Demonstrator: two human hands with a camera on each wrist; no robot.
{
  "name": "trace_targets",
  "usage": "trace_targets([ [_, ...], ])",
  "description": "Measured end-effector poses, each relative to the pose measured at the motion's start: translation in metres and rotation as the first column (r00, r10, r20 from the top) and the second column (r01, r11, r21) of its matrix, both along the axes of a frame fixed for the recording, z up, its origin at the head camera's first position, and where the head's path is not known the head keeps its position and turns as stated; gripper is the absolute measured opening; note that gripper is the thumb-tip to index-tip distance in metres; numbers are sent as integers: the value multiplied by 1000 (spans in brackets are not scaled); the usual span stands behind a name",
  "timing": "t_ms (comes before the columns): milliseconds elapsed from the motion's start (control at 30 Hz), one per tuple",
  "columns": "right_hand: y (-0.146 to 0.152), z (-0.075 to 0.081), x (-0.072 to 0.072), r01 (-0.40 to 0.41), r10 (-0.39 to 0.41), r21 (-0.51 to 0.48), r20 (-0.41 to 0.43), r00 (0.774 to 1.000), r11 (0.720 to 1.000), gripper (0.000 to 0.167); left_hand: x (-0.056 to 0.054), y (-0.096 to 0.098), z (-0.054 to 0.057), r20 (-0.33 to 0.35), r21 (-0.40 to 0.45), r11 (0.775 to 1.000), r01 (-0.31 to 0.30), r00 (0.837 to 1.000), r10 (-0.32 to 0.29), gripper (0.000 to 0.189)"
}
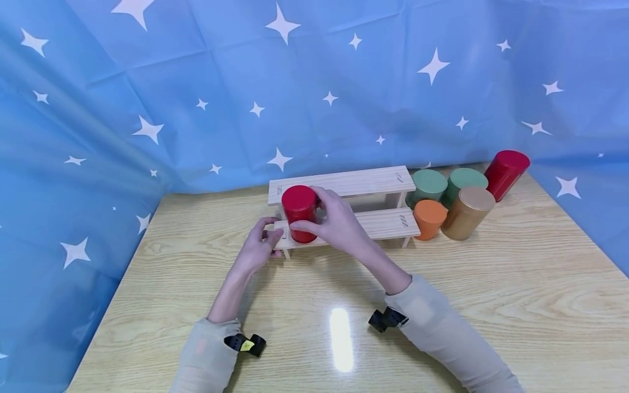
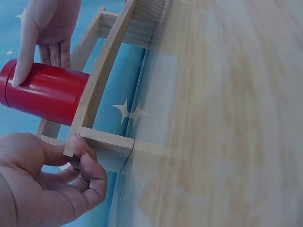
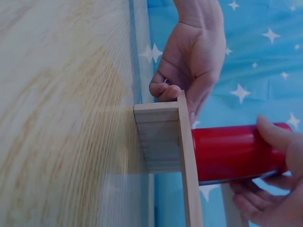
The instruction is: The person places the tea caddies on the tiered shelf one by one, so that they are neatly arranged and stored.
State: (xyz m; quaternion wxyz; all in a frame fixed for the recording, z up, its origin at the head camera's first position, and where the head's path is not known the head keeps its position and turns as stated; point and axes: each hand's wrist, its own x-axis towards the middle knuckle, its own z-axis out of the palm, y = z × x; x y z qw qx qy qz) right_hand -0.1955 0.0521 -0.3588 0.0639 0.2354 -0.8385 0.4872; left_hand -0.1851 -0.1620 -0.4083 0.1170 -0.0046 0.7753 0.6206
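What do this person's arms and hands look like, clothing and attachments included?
The pale greyish-beige fabric left sleeve and right sleeve end short of the wrists. Each cuff carries a small black device; the left device has a yellow patch, the right device shows none. The left hand and right hand are ungloved.

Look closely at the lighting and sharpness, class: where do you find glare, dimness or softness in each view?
Head view: bright overall, with a white glare patch on the table; left wrist view: dimmer, the wood grain soft, a star of the blue curtain mirrored in the tabletop; right wrist view: also dim, though the red canister stands out clearly.
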Motion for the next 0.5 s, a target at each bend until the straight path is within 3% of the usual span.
trace_targets([
  [333, 6, 1, 0, -9, 8, 43, 37, 999, 999, 81, 0, 0, -1, 1, 8, 1000, 2, 1000, -2, 40],
  [500, 15, 3, -1, -36, 35, 15, 66, 997, 999, 81, 0, 0, -1, 0, 15, 1000, 3, 1000, -3, 40],
])
